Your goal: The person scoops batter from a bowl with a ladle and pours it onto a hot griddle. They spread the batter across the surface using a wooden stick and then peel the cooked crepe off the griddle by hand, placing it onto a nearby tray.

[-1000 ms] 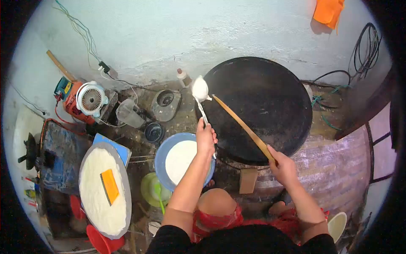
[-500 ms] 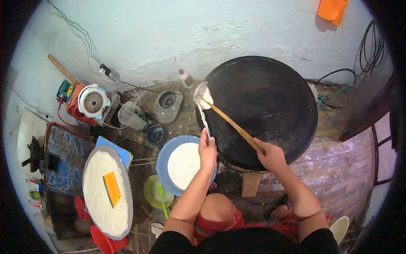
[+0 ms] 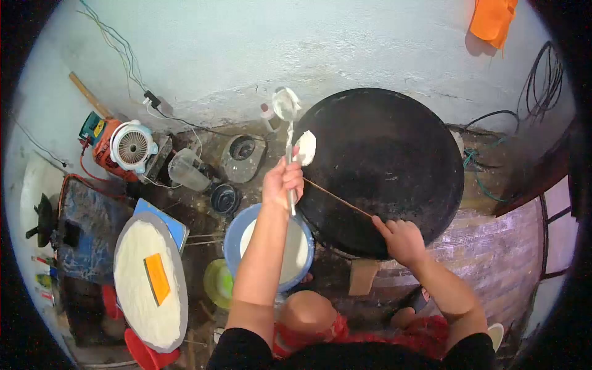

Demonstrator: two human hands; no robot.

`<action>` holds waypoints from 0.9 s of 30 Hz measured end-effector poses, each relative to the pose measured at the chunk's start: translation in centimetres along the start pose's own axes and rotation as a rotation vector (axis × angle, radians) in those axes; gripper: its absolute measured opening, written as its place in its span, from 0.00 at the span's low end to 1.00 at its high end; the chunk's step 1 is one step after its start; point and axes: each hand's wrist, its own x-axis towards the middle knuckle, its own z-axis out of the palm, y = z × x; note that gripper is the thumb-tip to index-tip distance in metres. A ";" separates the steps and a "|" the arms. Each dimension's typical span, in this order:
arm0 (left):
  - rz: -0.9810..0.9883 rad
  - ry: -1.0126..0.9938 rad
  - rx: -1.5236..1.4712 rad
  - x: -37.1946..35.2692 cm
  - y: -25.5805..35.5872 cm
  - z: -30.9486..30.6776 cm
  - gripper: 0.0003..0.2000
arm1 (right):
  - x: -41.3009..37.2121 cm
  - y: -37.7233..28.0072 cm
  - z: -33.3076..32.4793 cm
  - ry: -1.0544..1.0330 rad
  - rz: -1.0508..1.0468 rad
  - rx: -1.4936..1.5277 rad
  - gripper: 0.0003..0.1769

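Note:
My left hand (image 3: 283,184) is wrapped round the handle of a metal ladle (image 3: 285,105), whose bowl is coated in white batter and raised toward the wall. Between finger and thumb, my right hand (image 3: 404,239) grips a thin wooden stick (image 3: 339,198). The stick reaches left across a large round black griddle (image 3: 382,166). A patch of white batter (image 3: 305,148) shows at the griddle's left edge, beside my left hand; whether it lies on the stick's tip is unclear. Partly under my left forearm is a blue basin (image 3: 311,246) of white batter.
Left of the basin, an oval white-covered tray (image 3: 132,271) carries a yellow scraper (image 3: 157,279). A green bowl (image 3: 216,283) sits near the basin. Farther back are a fan (image 3: 134,147), a clear jug (image 3: 188,169) and a small stove (image 3: 243,154). Cables (image 3: 542,83) hang at the right.
My left hand has moved up and left, lifting the ladle away from the stick's tip. My right hand has shifted slightly down and right, and the stick has turned edge-on.

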 end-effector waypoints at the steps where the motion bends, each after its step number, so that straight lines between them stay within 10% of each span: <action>1: -0.091 -0.118 -0.160 -0.3 0.0 0.5 0.14 | 0.9 0.0 0.5 -0.001 0.000 -0.002 0.31; 5: -0.128 -0.245 -0.322 -1.9 -0.5 2.6 0.16 | 5.9 1.0 1.0 0.112 0.035 -0.176 0.30; 9: -0.168 -0.329 -0.344 -4.8 -0.9 2.5 0.18 | 7.0 0.2 1.4 0.359 0.278 0.423 0.24; 15: 0.024 -0.114 -0.276 -11.5 -1.4 -2.2 0.19 | 7.8 1.0 1.9 0.255 0.180 0.097 0.22; 19: 0.134 0.118 -0.289 -16.9 -1.5 -6.4 0.19 | 7.0 -0.4 3.1 0.409 0.312 0.640 0.22; 21: 0.218 0.247 -0.140 -19.4 -1.9 -8.7 0.18 | 5.6 -0.9 1.7 0.097 0.274 0.452 0.26; 25: 0.243 0.431 -0.182 -22.4 -3.2 -12.5 0.17 | 8.6 2.8 2.2 0.162 0.342 0.087 0.27; 27: 0.227 0.450 -0.359 -23.1 -3.4 -14.8 0.15 | 8.2 1.5 3.7 0.294 0.452 0.507 0.24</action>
